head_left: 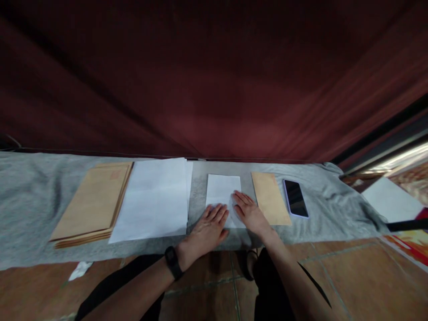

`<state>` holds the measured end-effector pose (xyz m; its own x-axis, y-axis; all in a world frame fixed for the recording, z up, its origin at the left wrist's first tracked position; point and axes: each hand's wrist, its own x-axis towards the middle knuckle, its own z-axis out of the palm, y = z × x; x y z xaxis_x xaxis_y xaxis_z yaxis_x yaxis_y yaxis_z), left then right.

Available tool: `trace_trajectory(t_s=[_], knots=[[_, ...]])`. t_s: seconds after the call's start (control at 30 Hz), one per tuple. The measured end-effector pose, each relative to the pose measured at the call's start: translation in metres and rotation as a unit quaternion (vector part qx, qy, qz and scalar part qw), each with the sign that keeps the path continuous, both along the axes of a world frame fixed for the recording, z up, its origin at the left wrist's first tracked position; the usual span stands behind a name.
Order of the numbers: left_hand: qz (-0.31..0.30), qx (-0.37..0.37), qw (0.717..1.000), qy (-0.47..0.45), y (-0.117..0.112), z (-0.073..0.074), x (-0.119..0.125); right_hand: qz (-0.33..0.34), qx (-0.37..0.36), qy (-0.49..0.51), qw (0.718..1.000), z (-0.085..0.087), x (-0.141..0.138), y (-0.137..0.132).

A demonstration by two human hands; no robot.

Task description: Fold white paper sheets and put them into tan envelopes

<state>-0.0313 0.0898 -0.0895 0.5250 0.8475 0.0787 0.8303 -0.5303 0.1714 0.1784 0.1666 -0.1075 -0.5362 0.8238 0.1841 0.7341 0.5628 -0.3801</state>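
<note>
Fingers of the left hand lie outstretched on the sheet; the right hand's, also extended, rest on its right side, neither gripping. Uneven pressure could skew or crease the sheet, as the cloth beneath may give. Right of the sheet, the envelope could be nudged by the right hand; the phone lies beyond.
</note>
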Motion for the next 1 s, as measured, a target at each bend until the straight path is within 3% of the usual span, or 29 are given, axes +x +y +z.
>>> trace_trajectory(t_s=[0.3,0.6,0.77,1.0], knots=[[0.021,-0.026,0.999,0.016,-0.002,-0.002,-0.013,0.013,-0.044,0.022,0.999,0.011,0.015,-0.007],[0.062,-0.066,0.993,-0.074,0.014,0.018,-0.028,0.024,-0.183,0.015,0.983,0.032,0.035,-0.017],[0.127,-0.143,0.972,-0.138,0.019,0.027,-0.037,0.06,-0.192,0.055,0.978,0.036,0.037,-0.018],[0.228,-0.186,0.925,-0.239,0.034,0.019,-0.049,-0.032,-0.182,0.105,0.977,0.024,0.03,-0.01]])
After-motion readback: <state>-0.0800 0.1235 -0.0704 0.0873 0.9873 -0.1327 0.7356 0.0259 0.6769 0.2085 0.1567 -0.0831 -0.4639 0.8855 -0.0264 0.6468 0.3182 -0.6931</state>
